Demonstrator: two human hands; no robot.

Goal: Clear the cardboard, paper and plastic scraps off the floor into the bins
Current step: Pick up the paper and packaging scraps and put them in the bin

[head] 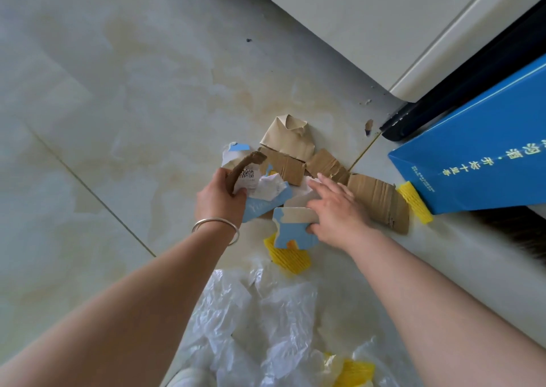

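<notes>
A heap of scraps lies on the tiled floor (118, 121). My left hand (220, 199) is shut on a bunch of pieces: a brown cardboard strip (245, 163), white paper with a QR code (251, 177) and a pale blue card piece (257, 209). My right hand (336, 209) lies over the heap, its thumb and fingers pinching a blue and beige card piece (295, 230). Brown corrugated cardboard pieces (378, 200) and a folded beige piece (288, 138) lie beyond the hands. Crumpled clear plastic film (266, 313) lies nearer me.
A blue box with printed characters (478, 156) stands at the right, touching a yellow foam net (413, 202). More yellow foam net pieces (289, 256) lie by the plastic. A cream cabinet (384, 26) and a dark base strip (461, 79) border the far right.
</notes>
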